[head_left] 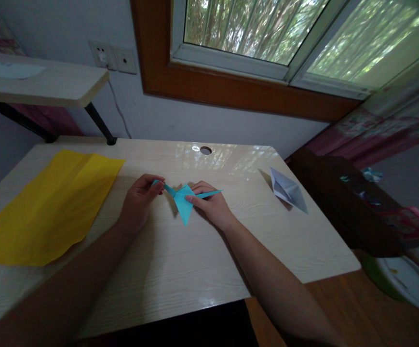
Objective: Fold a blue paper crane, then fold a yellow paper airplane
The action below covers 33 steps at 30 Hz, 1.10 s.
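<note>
A turquoise origami crane (184, 205) is held between both hands, just over the middle of the table. My left hand (141, 198) pinches the narrow point at its left end between thumb and fingers. With thumb on top and fingers behind, my right hand (211, 205) grips the body near the base of the right-hand point. That slim point sticks out to the right past my thumb. One wing hangs down toward me as a triangle. The fingers of my right hand are partly hidden behind the paper.
A large yellow sheet (53, 207) lies on the table's left side. A folded white paper boat (289, 190) rests at the right. The pale wooden table (195, 270) has a round cable hole (205, 150) at the back. A raised shelf (64, 89) stands at the back left.
</note>
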{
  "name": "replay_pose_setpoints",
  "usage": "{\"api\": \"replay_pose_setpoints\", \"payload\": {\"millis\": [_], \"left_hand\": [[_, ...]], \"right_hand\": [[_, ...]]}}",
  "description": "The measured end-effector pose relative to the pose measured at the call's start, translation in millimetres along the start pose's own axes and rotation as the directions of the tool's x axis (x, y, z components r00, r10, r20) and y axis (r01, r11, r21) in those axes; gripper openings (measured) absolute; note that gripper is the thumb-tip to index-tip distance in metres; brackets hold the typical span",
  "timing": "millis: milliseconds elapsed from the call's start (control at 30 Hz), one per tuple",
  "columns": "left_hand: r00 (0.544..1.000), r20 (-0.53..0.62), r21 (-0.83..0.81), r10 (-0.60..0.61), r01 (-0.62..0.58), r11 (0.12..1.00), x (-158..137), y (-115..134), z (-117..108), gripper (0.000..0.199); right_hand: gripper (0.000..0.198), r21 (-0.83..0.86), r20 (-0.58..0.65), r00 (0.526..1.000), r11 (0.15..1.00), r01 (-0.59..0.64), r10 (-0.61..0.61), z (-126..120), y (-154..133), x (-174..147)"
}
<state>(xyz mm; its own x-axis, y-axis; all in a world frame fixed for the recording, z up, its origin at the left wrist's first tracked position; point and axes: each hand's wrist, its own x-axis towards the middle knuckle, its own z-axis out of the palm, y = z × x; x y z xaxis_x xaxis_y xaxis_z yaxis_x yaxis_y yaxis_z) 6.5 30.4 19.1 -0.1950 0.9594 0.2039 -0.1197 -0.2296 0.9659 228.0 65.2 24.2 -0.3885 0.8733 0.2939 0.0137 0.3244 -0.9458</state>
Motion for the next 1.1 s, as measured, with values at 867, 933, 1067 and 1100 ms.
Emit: {"api": "replay_pose_setpoints", "payload": {"millis": [867, 933, 1067, 1100], "left_hand": [[0.95, 0.213, 0.32, 0.229, -0.29, 0.902, -6.8, 17.9, 3.5, 0.011], [0.959, 0.187, 0.314, 0.214, -0.265, 0.912, -6.3, 17.8, 3.5, 0.014], [0.964, 0.173, 0.295, 0.201, -0.245, 0.924, -5.9, 17.0, 3.7, 0.014], [0.964, 0.174, 0.293, 0.2, -0.244, 0.924, -6.0, 16.7, 3.7, 0.013]], "right_hand": [[0.017, -0.078, -0.051, 0.99, 0.989, 0.127, -0.131, -3.0, -6.2, 0.9], [0.018, -0.071, -0.054, 0.992, 0.991, 0.113, -0.117, -2.9, -6.4, 1.0], [0.015, -0.039, -0.048, 0.991, 0.991, 0.125, -0.127, -2.9, -7.0, 1.0], [0.015, -0.036, -0.047, 0.99, 0.991, 0.128, -0.13, -2.9, -7.2, 1.0]]}}
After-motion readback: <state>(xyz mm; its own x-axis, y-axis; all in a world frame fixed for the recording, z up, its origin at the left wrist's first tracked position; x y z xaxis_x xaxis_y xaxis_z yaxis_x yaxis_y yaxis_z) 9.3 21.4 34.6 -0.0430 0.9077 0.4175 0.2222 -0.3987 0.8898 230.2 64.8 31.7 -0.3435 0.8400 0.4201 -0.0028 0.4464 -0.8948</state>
